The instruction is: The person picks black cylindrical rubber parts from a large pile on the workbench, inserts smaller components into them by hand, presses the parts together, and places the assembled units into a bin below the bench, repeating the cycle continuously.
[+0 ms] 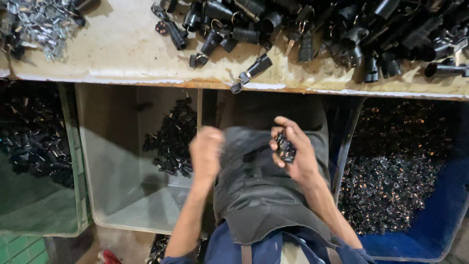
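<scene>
Your right hand (298, 156) held a small cluster of glossy black plastic parts (285, 148). Your left hand (206, 152) was blurred. The cloth (259, 190) over your lap looked matt, dark and creased. The bench top (122, 49) was rough, stained and chipped along its edge. Bright metal pieces (41, 22) glinted; the grey bin (122, 195) was smooth translucent plastic.

A pale bin (112, 195) lies left of the lap, a part-filled bin (439, 230) right, the bench (122, 49) beyond.
</scene>
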Motion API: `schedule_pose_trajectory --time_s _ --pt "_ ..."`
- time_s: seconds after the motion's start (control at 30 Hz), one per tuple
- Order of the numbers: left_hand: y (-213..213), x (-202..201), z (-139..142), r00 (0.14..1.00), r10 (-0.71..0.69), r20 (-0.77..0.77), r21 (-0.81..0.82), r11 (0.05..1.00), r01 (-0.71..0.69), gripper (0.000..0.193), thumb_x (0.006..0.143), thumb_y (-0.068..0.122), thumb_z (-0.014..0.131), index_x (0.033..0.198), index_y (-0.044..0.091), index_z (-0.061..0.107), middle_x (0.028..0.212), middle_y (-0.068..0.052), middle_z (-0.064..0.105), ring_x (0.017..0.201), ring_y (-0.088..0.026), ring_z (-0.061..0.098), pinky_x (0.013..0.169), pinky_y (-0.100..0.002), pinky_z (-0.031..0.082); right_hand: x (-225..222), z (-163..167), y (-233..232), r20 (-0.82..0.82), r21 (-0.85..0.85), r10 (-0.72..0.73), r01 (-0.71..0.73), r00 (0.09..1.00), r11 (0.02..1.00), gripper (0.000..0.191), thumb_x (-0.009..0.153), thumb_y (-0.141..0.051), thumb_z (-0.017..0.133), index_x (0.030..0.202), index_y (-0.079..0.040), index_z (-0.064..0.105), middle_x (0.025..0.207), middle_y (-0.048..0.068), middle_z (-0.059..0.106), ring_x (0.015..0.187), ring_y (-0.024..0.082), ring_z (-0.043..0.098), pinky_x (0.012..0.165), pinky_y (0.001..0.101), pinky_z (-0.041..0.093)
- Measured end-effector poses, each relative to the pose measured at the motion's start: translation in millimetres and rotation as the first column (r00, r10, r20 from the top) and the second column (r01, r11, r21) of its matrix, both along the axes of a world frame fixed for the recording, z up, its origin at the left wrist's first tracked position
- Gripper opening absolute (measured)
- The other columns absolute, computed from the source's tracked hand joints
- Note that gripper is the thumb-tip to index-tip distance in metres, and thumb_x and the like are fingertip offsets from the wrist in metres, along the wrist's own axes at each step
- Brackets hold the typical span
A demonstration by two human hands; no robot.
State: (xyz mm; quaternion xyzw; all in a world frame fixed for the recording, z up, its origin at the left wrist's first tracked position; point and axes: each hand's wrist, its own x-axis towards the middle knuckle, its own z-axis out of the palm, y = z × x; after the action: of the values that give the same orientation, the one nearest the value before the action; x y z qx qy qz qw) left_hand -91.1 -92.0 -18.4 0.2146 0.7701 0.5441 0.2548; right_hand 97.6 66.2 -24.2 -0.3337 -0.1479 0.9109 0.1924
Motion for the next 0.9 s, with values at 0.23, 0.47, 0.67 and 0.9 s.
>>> schedule_pose_trajectory --time_s 0.23,0.47,0.67,0.9 --pt "21.8 -49.9 16.8 0.722 -0.219 -0.656 -0.374 0.926 -0.059 0.013 0.09 0.019 0.067 0.1 0.013 0.071 0.1 -0.01 0.068 0.089 -0.03 0.068 0.079 -0.043 0.055 18.3 7.9 13.5 -0.223 0.08 0.059 -0.043 0.973 0.996 0.049 0.105 -0.031 0.062 0.146 -0.009 0.048 0.107 0.019 0.061 0.072 0.02 0.059 0.041 0.027 0.044" --pt "157.0 -12.9 95.6 0.377 -0.177 -0.909 -0.164 0.984 0.066 0.046 0.083 0.031 0.078 0.118 0.007 0.063 0.118 -0.015 0.065 0.107 -0.036 0.062 0.088 -0.048 0.049 20.0 22.5 17.6 -0.131 0.126 -0.033 0.049 0.991 0.991 0.043 0.102 -0.027 0.069 0.135 -0.004 0.054 0.097 0.009 0.058 0.073 0.015 0.054 0.047 0.0233 0.04" --pt "116.2 11.8 81.5 0.843 -0.339 0.417 0.335 0.92 0.205 0.039 0.089 0.023 0.073 0.124 0.006 0.066 0.086 -0.012 0.067 0.073 -0.031 0.058 0.069 -0.036 0.047 32.0 47.9 23.0 -0.26 0.156 -0.085 0.129 0.962 0.979 0.036 0.106 -0.023 0.07 0.133 -0.005 0.056 0.096 0.013 0.058 0.076 0.016 0.054 0.05 0.0243 0.041" --pt "81.7 36.3 53.2 0.77 -0.493 -0.406 0.101 0.813 0.573 0.05 0.084 0.006 0.082 0.129 0.009 0.062 0.104 -0.012 0.066 0.092 -0.033 0.066 0.084 -0.04 0.054 18.3 69.3 10.7 0.291 0.584 -0.155 -0.047 0.944 0.811 0.036 0.093 -0.015 0.073 0.127 -0.007 0.062 0.093 0.01 0.071 0.063 0.014 0.058 0.046 0.0225 0.044"
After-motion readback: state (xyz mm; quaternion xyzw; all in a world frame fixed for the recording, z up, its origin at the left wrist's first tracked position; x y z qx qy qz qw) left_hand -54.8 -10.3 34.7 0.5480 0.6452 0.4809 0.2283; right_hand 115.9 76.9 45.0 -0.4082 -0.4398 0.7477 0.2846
